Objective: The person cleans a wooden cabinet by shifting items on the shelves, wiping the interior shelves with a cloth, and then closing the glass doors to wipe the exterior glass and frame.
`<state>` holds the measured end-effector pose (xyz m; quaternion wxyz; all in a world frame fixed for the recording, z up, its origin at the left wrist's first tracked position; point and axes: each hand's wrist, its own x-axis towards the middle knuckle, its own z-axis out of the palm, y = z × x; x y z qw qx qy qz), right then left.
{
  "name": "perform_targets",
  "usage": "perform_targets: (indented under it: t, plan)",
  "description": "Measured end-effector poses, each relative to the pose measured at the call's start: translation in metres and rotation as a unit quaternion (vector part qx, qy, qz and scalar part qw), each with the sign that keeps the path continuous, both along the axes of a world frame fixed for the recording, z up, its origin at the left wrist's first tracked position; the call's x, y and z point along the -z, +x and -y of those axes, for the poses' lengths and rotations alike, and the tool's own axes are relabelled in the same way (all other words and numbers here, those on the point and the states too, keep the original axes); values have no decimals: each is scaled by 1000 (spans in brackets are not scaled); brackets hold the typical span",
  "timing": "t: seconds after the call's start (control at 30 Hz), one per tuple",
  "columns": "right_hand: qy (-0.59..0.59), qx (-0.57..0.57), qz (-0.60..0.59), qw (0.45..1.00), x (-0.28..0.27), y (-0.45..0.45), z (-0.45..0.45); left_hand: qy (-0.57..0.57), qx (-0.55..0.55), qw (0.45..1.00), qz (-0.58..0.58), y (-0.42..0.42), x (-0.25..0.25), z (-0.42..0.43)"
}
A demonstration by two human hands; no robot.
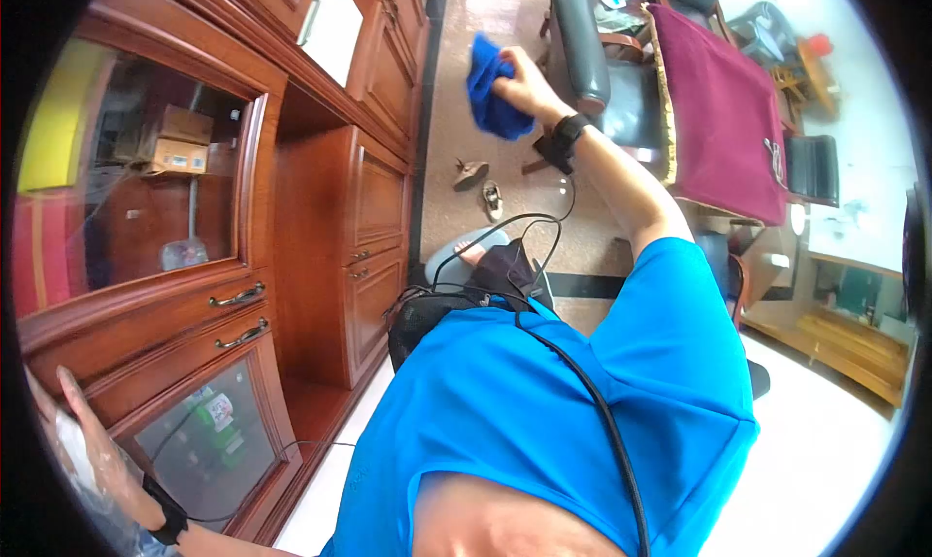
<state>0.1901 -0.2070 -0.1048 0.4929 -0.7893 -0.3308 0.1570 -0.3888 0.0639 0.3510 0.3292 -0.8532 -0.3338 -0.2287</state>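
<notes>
A bunched blue cloth is gripped in my right hand, held out over the floor near a dark padded chair. At the far lower left, my left hand is beside the front of a brown wooden cabinet. Its fingers are around a white and clear plastic item, whose kind I cannot make out at the blurred edge of the view. Black bands are on both wrists.
Cabinet doors with glass panes and metal handles line the left. Shoes lie on the floor ahead of my feet. A black cable hangs across my shirt. At right stands a table with a maroon cloth and chairs around it.
</notes>
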Motion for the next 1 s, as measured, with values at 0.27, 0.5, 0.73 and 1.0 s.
perform_targets:
  t: [0.27, 0.5, 0.73, 1.0]
  plan:
    - [-1, 202, -6, 979, 74, 119, 80, 213, -147, 956, -137, 29, 49, 2]
    - [-101, 246, 32, 963, 108, 151, 87, 0, 15, 989, -148, 160, 154, 70]
    - [-206, 255, 97, 940, 147, 178, 91, -380, 258, 861, -217, 325, 342, 105]
    - [-374, 237, 190, 877, 154, 185, 81, -458, 418, 765, -173, 478, 487, 151]
